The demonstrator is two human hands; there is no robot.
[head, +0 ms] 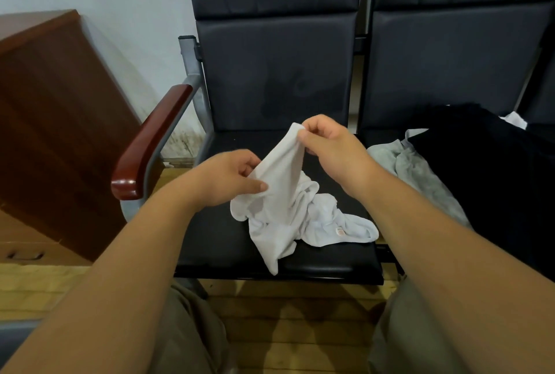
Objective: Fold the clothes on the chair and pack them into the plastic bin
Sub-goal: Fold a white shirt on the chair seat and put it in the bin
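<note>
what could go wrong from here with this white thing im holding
1. The left hand and right hand pinch only the top of the white garment. The rest lies bunched, so a fold may come out crooked.
2. Its lower end reaches the front edge of the seat and might slip to the floor.
3. The grey garment lies close by and could get dragged along.

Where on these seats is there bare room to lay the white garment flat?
Bare seat cushion lies between the armrest and the white garment, and a strip runs behind it along the backrest. To the right it is crowded: grey garment and black garment lie together.
</note>
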